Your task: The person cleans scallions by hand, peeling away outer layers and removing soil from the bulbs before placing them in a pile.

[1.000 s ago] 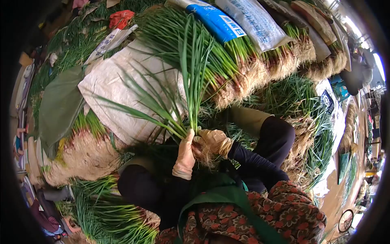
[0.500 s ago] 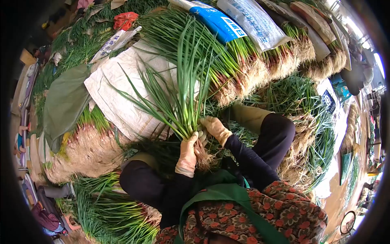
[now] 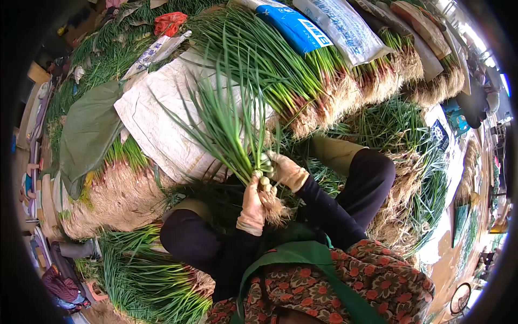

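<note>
Both my hands wear pale gloves. Closed around the lower stems of a bunch of green onions [image 3: 237, 143] is my left hand [image 3: 251, 208]. The bunch's long leaves point up and away, and its tan roots hang just right of that hand. My right hand [image 3: 287, 171] is closed at the right side of the same bunch, its fingers bent against the stems near the white ends. What its fingertips pinch is partly hidden. Behind the leaves lies a white woven sheet [image 3: 156, 121].
Stacked onions [image 3: 302, 92] with roots facing me lie ahead under a blue-and-white bag [image 3: 294, 27]. A green cloth [image 3: 89, 135] covers a stack at left. More onions [image 3: 156, 281] lie lower left, and a loose pile [image 3: 404, 200] is at right. A person [image 3: 62, 286] is at far lower left.
The bunch has tilted slightly left at its leaves, and its white stem ends show more between my hands. My right hand has shifted a little downward. The whole view has shifted slightly.
</note>
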`<state>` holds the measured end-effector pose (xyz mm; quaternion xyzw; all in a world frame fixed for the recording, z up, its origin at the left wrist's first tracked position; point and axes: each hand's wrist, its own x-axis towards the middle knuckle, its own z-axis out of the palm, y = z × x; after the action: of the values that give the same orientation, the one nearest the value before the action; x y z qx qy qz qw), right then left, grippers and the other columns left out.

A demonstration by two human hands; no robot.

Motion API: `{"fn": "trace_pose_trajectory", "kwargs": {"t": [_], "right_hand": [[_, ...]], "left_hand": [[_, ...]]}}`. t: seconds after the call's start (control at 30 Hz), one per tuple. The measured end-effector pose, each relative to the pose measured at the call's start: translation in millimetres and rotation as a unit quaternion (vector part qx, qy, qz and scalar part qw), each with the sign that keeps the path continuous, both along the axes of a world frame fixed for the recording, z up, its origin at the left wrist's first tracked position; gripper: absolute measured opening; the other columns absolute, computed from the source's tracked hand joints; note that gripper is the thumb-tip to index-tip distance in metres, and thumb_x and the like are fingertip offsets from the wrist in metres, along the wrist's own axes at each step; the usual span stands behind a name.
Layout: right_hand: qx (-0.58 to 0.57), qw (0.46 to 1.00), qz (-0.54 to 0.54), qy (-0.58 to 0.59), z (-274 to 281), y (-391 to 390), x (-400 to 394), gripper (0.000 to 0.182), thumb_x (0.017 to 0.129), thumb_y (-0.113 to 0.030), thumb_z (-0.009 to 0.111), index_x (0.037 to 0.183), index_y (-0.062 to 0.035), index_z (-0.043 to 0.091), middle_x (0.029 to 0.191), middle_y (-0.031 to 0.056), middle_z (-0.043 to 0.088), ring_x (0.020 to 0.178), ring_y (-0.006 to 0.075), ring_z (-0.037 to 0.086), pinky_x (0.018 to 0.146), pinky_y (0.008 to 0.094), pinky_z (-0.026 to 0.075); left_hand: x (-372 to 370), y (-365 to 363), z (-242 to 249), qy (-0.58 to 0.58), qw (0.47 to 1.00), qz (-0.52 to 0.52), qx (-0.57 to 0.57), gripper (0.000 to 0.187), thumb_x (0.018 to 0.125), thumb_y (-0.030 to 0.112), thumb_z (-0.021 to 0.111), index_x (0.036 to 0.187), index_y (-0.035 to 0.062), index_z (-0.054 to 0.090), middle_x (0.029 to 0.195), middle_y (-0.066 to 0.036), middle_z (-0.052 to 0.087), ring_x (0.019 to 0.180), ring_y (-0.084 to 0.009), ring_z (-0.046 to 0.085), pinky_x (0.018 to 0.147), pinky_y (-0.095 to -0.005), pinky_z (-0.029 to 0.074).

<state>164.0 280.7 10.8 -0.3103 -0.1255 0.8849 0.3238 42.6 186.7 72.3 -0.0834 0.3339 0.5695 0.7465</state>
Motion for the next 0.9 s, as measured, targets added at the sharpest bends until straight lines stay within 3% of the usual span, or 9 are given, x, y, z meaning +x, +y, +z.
{"fn": "trace_pose_trajectory", "kwargs": {"t": [0.17,0.23,0.37,0.47,0.6,0.63,0.73,0.83,0.9], "right_hand": [[-0.104,0.939,-0.301,0.129,46.4,-20.7,-4.3,0.023,0.098,-0.025,0.043,0.084,-0.0081,0.05,0.074,-0.0003,0.051,0.067,0.0161,0.05,0.073,0.0297,0.043],[-0.025,0.902,-0.127,0.411,43.3,-9.1,2.2,0.021,0.096,-0.023,0.043,0.081,-0.0087,0.047,0.069,-0.0002,0.046,0.058,0.0146,0.045,0.066,0.0281,0.043],[0.393,0.91,-0.074,-0.104,-2.7,74.8,57.2,0.017,0.088,-0.018,0.054,0.09,-0.0019,0.056,0.067,0.004,0.052,0.058,0.0167,0.05,0.053,0.0307,0.043],[0.644,0.447,0.382,-0.49,21.8,70.6,85.0,0.039,0.089,-0.039,0.051,0.092,-0.0022,0.064,0.077,0.0126,0.065,0.073,0.0263,0.061,0.066,0.0358,0.049],[0.607,0.395,0.497,-0.478,-1.3,17.8,81.8,0.04,0.09,-0.03,0.05,0.118,-0.0039,0.057,0.114,0.0178,0.061,0.099,0.0297,0.061,0.091,0.0359,0.046],[0.678,0.623,0.156,-0.357,-99.3,50.7,112.1,0.035,0.091,-0.027,0.049,0.117,-0.0043,0.058,0.114,0.0165,0.061,0.092,0.0287,0.063,0.084,0.0368,0.049],[0.434,0.603,-0.004,-0.669,94.7,98.0,124.4,0.047,0.091,-0.027,0.054,0.132,-0.0069,0.045,0.113,0.0173,0.061,0.1,0.0323,0.061,0.084,0.0386,0.049],[0.401,0.472,0.004,-0.785,75.5,132.7,143.8,0.053,0.084,-0.033,0.06,0.129,-0.0094,0.046,0.101,0.017,0.065,0.085,0.0344,0.064,0.071,0.0411,0.051],[0.398,0.432,0.089,-0.805,75.9,133.9,135.9,0.05,0.084,-0.027,0.059,0.127,-0.0056,0.046,0.1,0.0177,0.065,0.077,0.0316,0.064,0.066,0.0392,0.051]], "left_hand": [[7.4,6.2,-21.8,-0.017,0.999,0.033,0.018,0.021,0.095,0.032,0.049,0.084,0.0146,0.051,0.062,0.005,0.046,0.051,-0.0082,0.042,0.055,-0.0268,0.038],[5.1,1.0,-20.1,-0.157,0.984,0.011,0.088,0.023,0.095,0.035,0.049,0.094,0.0126,0.054,0.061,0.006,0.044,0.051,-0.0066,0.04,0.056,-0.0252,0.038],[-14.9,-13.7,25.3,-0.308,0.931,0.011,0.193,0.046,0.092,0.039,0.053,0.128,0.0112,0.05,0.059,0.008,0.039,0.053,-0.0031,0.035,0.058,-0.0232,0.035],[-10.2,-8.5,12.7,-0.244,0.958,0.023,0.151,0.043,0.093,0.041,0.052,0.127,0.0149,0.05,0.06,0.007,0.037,0.054,-0.0054,0.034,0.059,-0.0245,0.036],[0.0,-1.2,41.1,-0.174,0.97,0.05,0.16,0.03,0.095,0.027,0.05,0.123,0.0147,0.049,0.066,0.004,0.034,0.059,-0.009,0.036,0.063,-0.0267,0.038],[-2.1,-2.2,47.4,-0.177,0.963,0.053,0.197,0.027,0.096,0.022,0.05,0.121,0.0135,0.048,0.066,0.004,0.033,0.06,-0.0088,0.037,0.064,-0.0268,0.038],[-11.6,4.1,49.9,-0.076,0.975,0.041,0.205,0.018,0.097,0.022,0.047,0.11,0.011,0.052,0.063,0.007,0.032,0.056,-0.0062,0.032,0.066,-0.0266,0.039],[-19.7,11.5,27.3,-0.028,0.993,0.027,0.113,0.029,0.098,0.021,0.045,0.07,0.0139,0.041,0.057,0.006,0.035,0.049,-0.0055,0.034,0.06,-0.0286,0.044],[-19.7,7.1,14.8,-0.073,0.992,0.032,0.094,0.02,0.097,0.022,0.046,0.084,0.0092,0.054,0.058,0.007,0.037,0.049,-0.0054,0.034,0.062,-0.0299,0.046]]}}
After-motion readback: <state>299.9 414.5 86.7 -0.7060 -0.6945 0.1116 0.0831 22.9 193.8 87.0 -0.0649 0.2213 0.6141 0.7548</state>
